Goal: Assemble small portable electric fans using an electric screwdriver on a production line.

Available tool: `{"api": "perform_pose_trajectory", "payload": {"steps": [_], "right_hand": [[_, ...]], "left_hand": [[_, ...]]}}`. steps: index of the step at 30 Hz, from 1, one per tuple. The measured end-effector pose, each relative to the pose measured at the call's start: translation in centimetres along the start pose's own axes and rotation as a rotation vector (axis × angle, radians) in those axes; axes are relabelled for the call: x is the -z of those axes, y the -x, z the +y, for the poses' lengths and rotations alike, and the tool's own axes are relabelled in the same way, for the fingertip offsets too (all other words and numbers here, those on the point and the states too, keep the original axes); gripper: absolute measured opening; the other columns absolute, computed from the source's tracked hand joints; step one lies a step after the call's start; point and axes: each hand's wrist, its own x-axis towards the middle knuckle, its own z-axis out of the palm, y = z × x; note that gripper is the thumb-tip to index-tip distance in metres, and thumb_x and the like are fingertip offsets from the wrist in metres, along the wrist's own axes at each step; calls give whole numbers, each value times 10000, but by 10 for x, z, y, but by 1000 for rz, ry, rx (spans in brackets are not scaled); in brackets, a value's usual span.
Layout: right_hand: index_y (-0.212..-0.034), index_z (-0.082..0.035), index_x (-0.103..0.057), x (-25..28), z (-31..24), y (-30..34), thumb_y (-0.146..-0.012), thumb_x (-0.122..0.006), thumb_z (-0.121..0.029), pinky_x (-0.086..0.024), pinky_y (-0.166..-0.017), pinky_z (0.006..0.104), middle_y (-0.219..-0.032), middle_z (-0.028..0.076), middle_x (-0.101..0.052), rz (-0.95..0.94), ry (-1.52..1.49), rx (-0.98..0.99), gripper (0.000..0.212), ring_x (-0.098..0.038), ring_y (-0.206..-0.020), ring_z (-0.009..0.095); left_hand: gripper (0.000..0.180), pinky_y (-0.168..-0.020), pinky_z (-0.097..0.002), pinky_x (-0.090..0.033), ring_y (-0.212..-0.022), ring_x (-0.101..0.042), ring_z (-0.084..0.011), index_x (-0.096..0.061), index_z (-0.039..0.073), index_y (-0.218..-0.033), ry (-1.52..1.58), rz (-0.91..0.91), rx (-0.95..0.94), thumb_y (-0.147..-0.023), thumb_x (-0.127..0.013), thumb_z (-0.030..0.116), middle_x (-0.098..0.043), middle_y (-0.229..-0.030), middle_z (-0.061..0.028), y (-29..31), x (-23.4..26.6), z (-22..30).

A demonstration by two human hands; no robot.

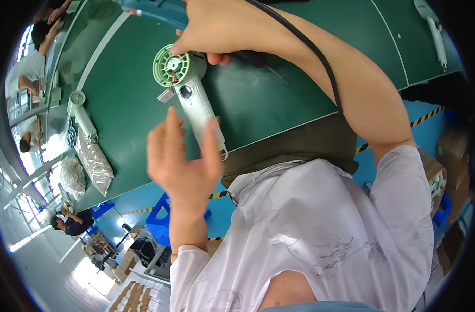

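A handheld fan lies on the green table, its light green round head (167,66) showing the inner ring and hub. Red and dark wires with a small white connector (166,95) hang from the head. Its white handle (198,112) points toward me and carries a round dark spot. My right hand (209,31) is closed around a teal electric screwdriver (156,11), whose black nose and thin bit stick out on the other side. A fingertip of that hand rests at the fan head's rim. My left hand (184,156), slightly blurred, is open beside the handle, fingers apart.
A black cable (305,41) crosses my right forearm. Left on the table lie another white fan (81,114), a clear bag (94,161) and a second bag (72,177). One more fan (434,36) lies far right. Other people sit beyond the table's left.
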Motion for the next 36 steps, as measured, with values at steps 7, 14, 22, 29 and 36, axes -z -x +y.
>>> {"api": "perform_pose_trajectory", "payload": {"steps": [7,14,22,29,36], "right_hand": [[-623,89,-692,3,-20,-10,-814,-569,-42,-587,-496,358,-549,195,-656,-152,-76,-326,263,-694,-484,256],[-662,110,-701,-12,24,-11,-823,-548,-42,-578,-486,368,-561,206,-659,-246,-1161,-259,269,-694,-488,270],[-606,25,-721,-10,11,-16,-831,-592,-139,-574,-530,363,-532,152,-653,-189,-929,-23,307,-684,-483,245],[-663,17,-660,-37,23,-12,-837,-618,-212,-524,-490,355,-594,109,-645,-304,-1037,-109,291,-625,-504,202],[-710,-8,-777,-8,32,-15,-852,-655,-255,-608,-657,381,-641,175,-707,-415,-880,-55,310,-744,-637,296]], "left_hand": [[612,-997,-383,-515,-1229,-622,-266,-562,-53,-1435,866,-146,-16,-888,-779,115,-634,-1366,-215,-87,-2,-97],[804,-1150,-452,-430,-1337,-581,-306,-506,-124,-1449,1160,-590,-115,-784,-887,118,-578,-1452,-251,-119,-30,-140],[888,-1106,-408,-473,-1236,-647,-256,-572,-111,-1393,1118,-561,-36,-648,-979,150,-657,-1366,-202,-124,-29,-153],[786,-1093,-385,-471,-1233,-640,-248,-611,-85,-1376,910,-555,-97,-688,-944,97,-680,-1328,-187,-128,-10,-120],[664,-808,-268,-555,-896,-690,-119,-610,-109,-1364,389,-652,201,-817,-894,139,-752,-1042,-107,-133,25,-49]]}}
